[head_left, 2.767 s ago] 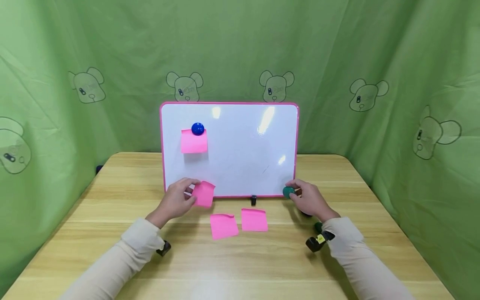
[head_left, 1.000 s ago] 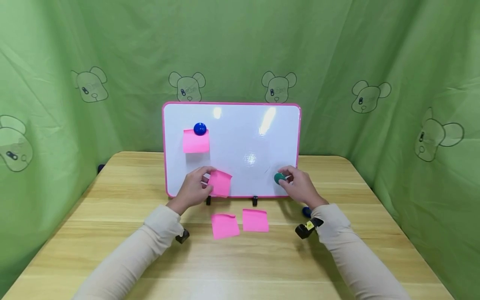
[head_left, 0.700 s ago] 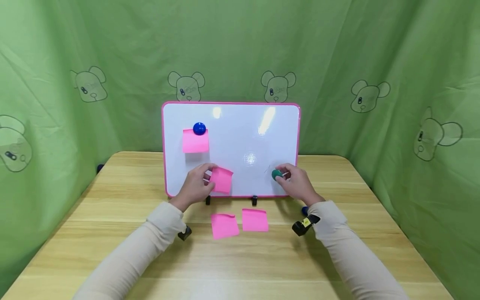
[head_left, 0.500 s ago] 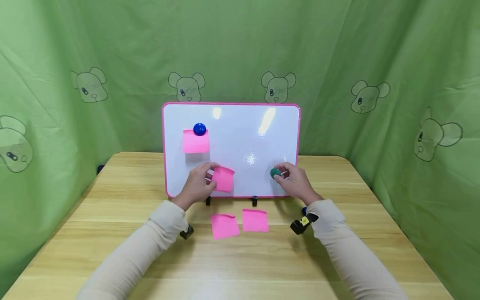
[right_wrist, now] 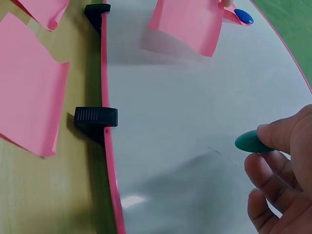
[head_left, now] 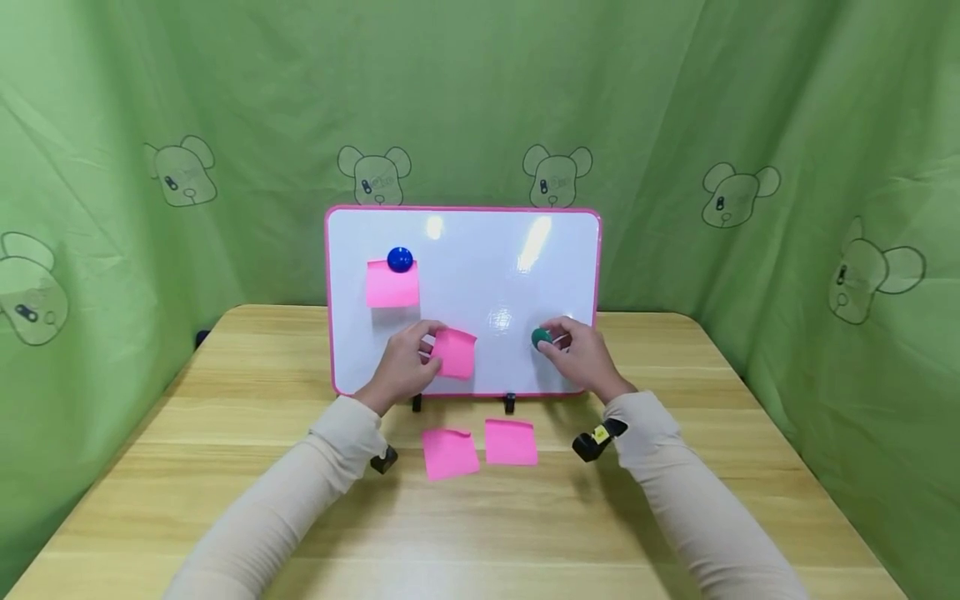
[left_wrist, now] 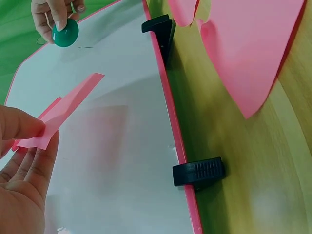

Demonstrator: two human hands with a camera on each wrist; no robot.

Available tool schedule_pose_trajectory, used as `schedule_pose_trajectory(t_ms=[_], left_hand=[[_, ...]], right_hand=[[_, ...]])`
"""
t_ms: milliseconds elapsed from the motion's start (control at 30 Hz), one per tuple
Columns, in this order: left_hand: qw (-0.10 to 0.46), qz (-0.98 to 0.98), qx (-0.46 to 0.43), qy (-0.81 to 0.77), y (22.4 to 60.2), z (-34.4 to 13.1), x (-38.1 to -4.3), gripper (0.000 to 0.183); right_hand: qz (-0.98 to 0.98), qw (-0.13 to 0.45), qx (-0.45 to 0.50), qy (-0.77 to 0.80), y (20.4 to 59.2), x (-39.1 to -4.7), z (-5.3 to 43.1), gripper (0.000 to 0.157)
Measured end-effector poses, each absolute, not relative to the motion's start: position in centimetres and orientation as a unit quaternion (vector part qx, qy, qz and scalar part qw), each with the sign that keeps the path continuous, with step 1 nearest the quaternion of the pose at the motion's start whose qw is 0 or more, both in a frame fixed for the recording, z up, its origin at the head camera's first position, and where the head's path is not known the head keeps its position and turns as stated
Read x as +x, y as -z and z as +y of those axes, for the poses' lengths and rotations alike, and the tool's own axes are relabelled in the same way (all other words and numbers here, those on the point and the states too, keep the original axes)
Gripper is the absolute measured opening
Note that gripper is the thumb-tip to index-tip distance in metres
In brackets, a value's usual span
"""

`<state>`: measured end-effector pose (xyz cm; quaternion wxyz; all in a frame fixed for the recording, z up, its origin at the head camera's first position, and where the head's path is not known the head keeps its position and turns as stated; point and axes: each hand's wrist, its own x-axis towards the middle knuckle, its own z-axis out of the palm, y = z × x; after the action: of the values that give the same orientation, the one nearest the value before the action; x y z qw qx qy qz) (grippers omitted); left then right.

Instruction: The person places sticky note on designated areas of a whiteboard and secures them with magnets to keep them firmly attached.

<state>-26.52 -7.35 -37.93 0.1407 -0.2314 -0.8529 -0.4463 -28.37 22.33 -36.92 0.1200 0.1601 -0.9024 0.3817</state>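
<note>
My left hand [head_left: 405, 364] pinches a pink sticky note [head_left: 454, 353] by its left edge, in front of the lower middle of the whiteboard [head_left: 487, 250]. In the left wrist view the note [left_wrist: 66, 111] stands off the board and casts a shadow on it. A round green magnet [head_left: 541, 337] sits between the thumb and fingers of my right hand [head_left: 585, 358], before the board's lower right. The right wrist view shows this magnet [right_wrist: 253, 142] edge-on, apart from the board. At the board's upper left, a blue magnet [head_left: 400, 259] holds another pink note [head_left: 392, 287].
Two more pink notes, one on the left [head_left: 450, 454] and one on the right [head_left: 511, 442], lie on the wooden table [head_left: 480, 533] before the board. Black clip feet [head_left: 510, 403] support the board's lower edge. Green curtain [head_left: 465, 92] hangs behind and at both sides.
My left hand has carried its pink note up and to the right across the board. My right hand has brought the green magnet up and to the left, so the two are closer together.
</note>
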Motion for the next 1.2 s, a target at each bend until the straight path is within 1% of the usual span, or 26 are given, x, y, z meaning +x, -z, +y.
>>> schedule_pose_trajectory(t_ms=[400, 700, 933, 1200], left_hand=[[0.136, -0.852, -0.219, 0.455, 37.7, -6.7, -26.9, 0.043], [0.13, -0.856, -0.205, 0.457, 37.4, -6.3, -27.0, 0.043], [0.137, -0.853, -0.206, 0.459, 37.1, -5.8, -27.2, 0.041], [0.146, -0.851, -0.204, 0.461, 37.0, -5.3, -27.6, 0.039]], right_hand=[[-0.901, 0.129, 0.158, -0.383, 36.4, -28.9, 21.2, 0.027], [-0.897, 0.136, 0.159, -0.389, 36.1, -29.5, 20.4, 0.025], [-0.892, 0.151, 0.152, -0.398, 35.8, -29.8, 19.9, 0.026], [-0.885, 0.147, 0.152, -0.415, 35.4, -30.2, 19.5, 0.026]])
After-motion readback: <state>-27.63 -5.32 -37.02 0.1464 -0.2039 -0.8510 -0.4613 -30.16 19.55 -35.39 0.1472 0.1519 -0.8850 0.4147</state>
